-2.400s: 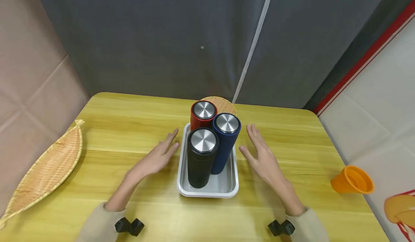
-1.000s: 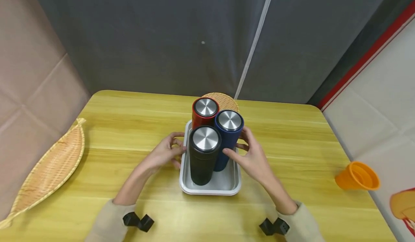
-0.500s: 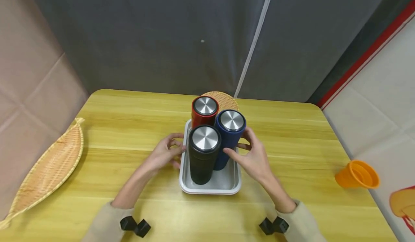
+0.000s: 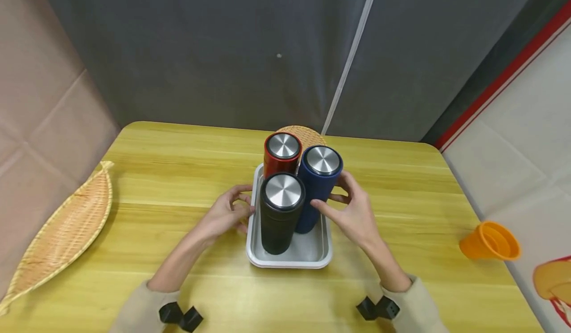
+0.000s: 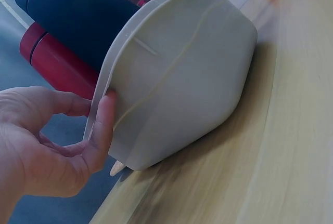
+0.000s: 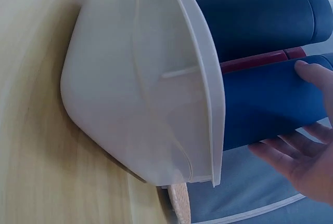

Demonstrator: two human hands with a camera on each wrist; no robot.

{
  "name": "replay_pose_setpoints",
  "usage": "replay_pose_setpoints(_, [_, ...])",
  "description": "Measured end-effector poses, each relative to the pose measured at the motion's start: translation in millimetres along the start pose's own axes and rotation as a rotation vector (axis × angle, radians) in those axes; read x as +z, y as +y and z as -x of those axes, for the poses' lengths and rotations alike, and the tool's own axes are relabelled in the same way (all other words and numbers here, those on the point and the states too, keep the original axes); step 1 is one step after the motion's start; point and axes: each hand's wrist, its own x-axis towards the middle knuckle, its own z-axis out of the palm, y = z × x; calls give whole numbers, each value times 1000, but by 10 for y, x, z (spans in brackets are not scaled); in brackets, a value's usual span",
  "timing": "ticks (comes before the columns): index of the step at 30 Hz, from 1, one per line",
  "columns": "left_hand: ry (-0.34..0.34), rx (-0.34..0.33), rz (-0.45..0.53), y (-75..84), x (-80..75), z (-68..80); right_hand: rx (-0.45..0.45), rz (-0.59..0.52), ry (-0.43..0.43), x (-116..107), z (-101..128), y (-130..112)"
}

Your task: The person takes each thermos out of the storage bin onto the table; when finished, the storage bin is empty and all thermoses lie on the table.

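Observation:
A grey tray (image 4: 290, 262) in the middle of the yellow table holds three capped bottles. The red bottle (image 4: 278, 158) is at the back, the black bottle (image 4: 277, 224) in front. My right hand (image 4: 331, 196) grips the blue bottle (image 4: 314, 194) from the right, thumb on its near side. The right wrist view shows that hand (image 6: 283, 110) round the blue bottle (image 6: 260, 104), above the tray (image 6: 140, 89). My left hand (image 4: 243, 206) pinches the tray's left rim. In the left wrist view, this hand (image 5: 96, 107) has its thumb on the tray (image 5: 182, 73) wall.
A long woven leaf-shaped basket (image 4: 62, 234) lies at the table's left edge. A round woven mat (image 4: 308, 135) sits just behind the bottles. An orange cup (image 4: 490, 244) lies on its side at the right edge. A dark curtain hangs behind the table.
Both hands came in from the sides of the tray. The left took the tray's rim and the right closed round the blue bottle, whose cap now stands slightly higher and further right.

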Motion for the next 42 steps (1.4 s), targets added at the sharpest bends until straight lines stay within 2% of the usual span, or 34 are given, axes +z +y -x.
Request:
replay_pose_setpoints(14, [-20, 22, 26, -26, -26, -30, -32, -10, 66, -83, -16, -116])
replay_pose_setpoints(22, [-4, 19, 5, -5, -4, -9, -78, -30, 113, -117, -69, -197])
replay_pose_setpoints(42, [-8, 9, 23, -9, -12, -1, -169, -18, 136, -308, -206, -416])
